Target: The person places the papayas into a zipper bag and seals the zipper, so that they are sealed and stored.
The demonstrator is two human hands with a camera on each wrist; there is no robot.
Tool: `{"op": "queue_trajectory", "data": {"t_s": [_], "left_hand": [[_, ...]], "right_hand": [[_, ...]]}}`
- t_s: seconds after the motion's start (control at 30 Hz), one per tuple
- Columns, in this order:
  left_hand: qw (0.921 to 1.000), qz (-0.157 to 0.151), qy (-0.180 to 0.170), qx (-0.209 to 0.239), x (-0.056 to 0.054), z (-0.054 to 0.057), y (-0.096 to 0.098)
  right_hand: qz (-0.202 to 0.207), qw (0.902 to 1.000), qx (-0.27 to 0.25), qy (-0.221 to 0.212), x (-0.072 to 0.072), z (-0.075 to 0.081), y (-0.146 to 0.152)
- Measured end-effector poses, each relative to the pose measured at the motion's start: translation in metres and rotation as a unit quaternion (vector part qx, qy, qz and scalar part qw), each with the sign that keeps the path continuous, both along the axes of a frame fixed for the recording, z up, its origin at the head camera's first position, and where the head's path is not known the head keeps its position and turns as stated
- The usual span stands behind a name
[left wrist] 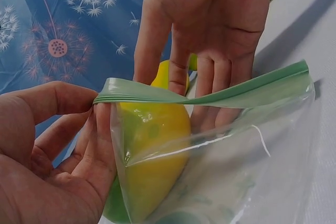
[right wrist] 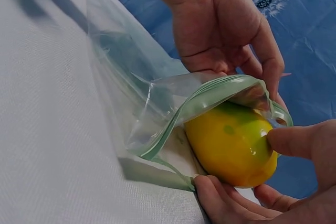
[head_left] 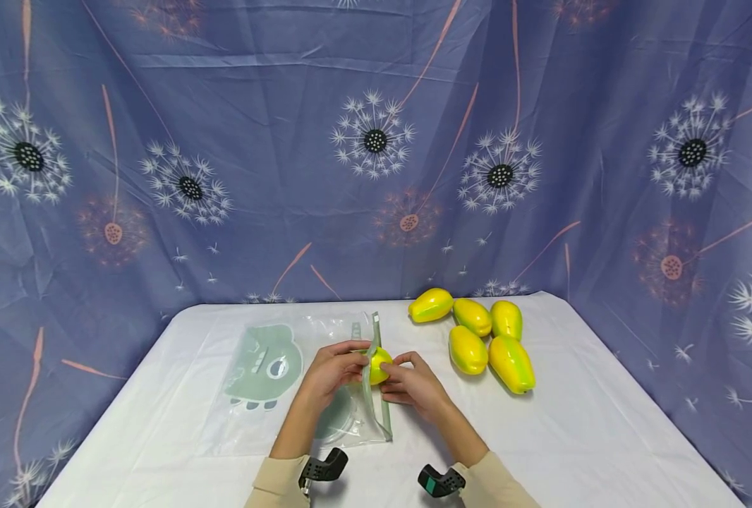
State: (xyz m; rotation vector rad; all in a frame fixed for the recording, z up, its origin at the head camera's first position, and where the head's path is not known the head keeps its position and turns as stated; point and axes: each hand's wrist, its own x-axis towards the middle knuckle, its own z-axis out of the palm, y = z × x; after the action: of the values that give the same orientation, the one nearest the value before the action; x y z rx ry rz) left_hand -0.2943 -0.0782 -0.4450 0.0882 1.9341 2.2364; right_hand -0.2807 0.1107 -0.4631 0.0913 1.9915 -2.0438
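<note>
At the bag (head_left: pixel 264 367), now, my left hand (head_left: pixel 328 370) is pinching its green edge (left wrist: pixel 247 88). My right hand (head_left: pixel 419 385) is gripping a fruit (right wrist: pixel 228 148).

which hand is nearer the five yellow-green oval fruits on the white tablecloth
Right. The right hand is at the near left of those fruits; the left hand is farther left, pinching the green edge of the clear plastic bag.

– Clothing?
– Beige sleeves (head_left: pixel 499 487), plain.
– Near the cuffs (head_left: pixel 283 467)?
– Curved black bands (head_left: pixel 333 464), dotted with small holes or dimples. Silvery bit (head_left: pixel 306 488) on left one; green patch (head_left: pixel 430 487) on right one, nearer tabletop's (head_left: pixel 573 451) right edge.
</note>
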Motion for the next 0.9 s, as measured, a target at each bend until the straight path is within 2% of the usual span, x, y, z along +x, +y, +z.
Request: {"op": "queue_trajectory", "data": {"t_s": [0.37,0.63,0.9], "left_hand": [[0.9999,-0.008,0.007,-0.005,0.0009,-0.0009,0.0003],[0.9997,-0.015,0.020,-0.008,0.0005,-0.0014,0.0030],[0.9996,-0.020,0.017,-0.009,0.0013,-0.0045,0.0040]], "right_hand": [[0.008,0.9998,0.019,0.002,0.0024,0.0001,-0.0008],[0.013,0.9997,0.018,0.006,0.0024,0.0010,0.0011],[0.029,0.9995,0.010,0.008,0.0033,-0.0021,-0.0008]]}}
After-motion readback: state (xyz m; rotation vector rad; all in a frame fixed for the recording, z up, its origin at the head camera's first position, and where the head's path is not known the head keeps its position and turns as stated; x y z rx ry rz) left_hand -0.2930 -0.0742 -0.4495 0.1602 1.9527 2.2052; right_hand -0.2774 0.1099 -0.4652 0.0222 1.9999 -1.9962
